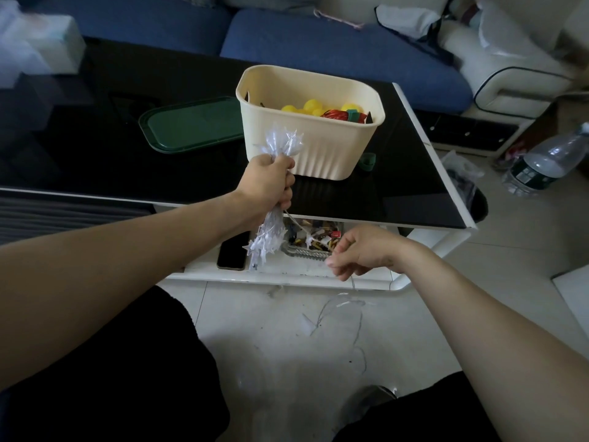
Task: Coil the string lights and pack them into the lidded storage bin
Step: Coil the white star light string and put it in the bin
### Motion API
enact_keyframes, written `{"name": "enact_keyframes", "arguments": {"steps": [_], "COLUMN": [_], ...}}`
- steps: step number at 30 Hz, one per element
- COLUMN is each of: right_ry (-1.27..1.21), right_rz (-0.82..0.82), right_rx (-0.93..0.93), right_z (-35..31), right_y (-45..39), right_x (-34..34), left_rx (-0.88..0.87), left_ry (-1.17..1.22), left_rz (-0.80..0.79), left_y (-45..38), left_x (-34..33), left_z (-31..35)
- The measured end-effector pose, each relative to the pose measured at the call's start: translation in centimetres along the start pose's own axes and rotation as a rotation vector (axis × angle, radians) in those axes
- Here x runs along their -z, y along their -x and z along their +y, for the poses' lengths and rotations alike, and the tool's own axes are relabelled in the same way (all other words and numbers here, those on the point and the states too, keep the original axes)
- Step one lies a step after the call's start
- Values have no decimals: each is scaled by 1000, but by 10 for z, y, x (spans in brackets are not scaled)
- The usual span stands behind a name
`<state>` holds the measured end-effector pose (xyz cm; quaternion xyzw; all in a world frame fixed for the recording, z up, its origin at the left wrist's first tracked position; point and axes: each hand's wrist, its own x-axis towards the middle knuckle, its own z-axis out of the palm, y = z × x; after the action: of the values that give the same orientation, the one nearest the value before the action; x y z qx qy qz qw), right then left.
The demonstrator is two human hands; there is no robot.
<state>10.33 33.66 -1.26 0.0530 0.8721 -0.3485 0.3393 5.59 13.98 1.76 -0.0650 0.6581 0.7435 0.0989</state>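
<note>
1. Over the front edge of the black glass table (159, 173), just short of the cream storage bin (306, 145): left hand (266, 186) clenched round a bundle of string lights (280, 145). Star-shaped clear bulbs fan out above the fist and below it.
2. Right hand (360, 250) is lower, near the table's under-shelf, fingers curled, pinching the thin wire (294, 223) that runs up to the bundle.
3. Rest of the wire hangs from the right hand and lies loose on the floor tiles (271, 362).
4. Step, by my read: coiling, mid-way. Packing not begun; bin is open and the green lid (191, 126) lies flat on the table to the bin's left.
5. Next move likely needs the right hand to feed slack up and lay another loop into the left fist, w/o snagging the floor tail.
6. Bundle's long axis: near vertical, tilted slightly, top end toward the bin, bottom end toward the shelf.
7. Bin already holds yellow balls (314, 106) and red stuff, so room for the coil looks limited.
</note>
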Motion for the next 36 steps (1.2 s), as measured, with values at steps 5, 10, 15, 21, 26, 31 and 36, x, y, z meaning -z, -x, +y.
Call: {"name": "enact_keyframes", "arguments": {"steps": [5, 10, 15, 21, 26, 31, 36], "right_ry": [16, 101, -55, -138, -77, -44, -53], "right_rz": [104, -14, -2, 165, 162, 135, 98], "right_rx": [-18, -108, 20, 168, 256, 266, 282], "right_z": [14, 25, 22, 3, -12, -16, -21], "right_y": [4, 3, 9, 21, 25, 18, 17], "right_x": [19, 26, 24, 21, 8, -1, -3], "left_rx": [41, 123, 172, 136, 165, 222, 286], "left_ry": [-14, -61, -38, -24, 6, -15, -120], "left_rz": [33, 35, -5, -93, -134, -173, -247], "left_y": [-1, -2, -1, 5, 11, 12, 13], "left_x": [2, 4, 2, -6, -18, -26, -27], "left_z": [0, -1, -3, -1, -3, -8, -14]}}
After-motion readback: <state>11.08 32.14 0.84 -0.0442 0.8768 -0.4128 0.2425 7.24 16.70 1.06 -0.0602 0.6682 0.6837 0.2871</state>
